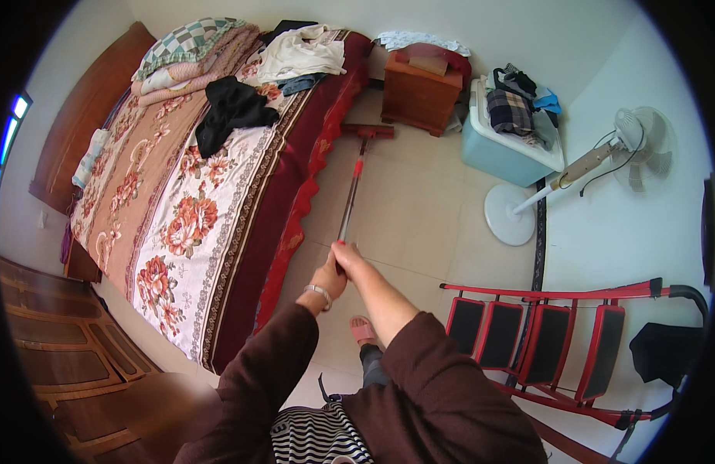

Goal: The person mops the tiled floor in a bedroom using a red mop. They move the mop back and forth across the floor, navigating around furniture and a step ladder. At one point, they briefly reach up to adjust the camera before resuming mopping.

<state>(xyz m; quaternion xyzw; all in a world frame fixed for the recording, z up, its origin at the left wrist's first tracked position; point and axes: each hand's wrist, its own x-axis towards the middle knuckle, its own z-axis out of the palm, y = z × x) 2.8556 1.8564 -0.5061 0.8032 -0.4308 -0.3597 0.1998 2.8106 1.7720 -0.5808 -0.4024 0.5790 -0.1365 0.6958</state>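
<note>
Both my hands are wrapped round the handle of a long-handled mop [350, 203] with a metal pole and red grips. My right hand [351, 259] is placed at the upper part of the pole, and my left hand [326, 280], with a bracelet at the wrist, closes beside and just below it in the picture. The pole slants away from me. Its wide red head [371, 132] rests on the tiled floor [408, 209], between the bed's far corner and a wooden bedside cabinet. The head's left end is close to the red bed skirt.
A bed [191, 224] with floral covers, folded quilts and clothes fills the left. Opposite stand a wooden cabinet [421, 91], a pale blue bin [503, 151] topped with clothes and a white standing fan [512, 215]. A red stepladder [547, 344] lies along the right.
</note>
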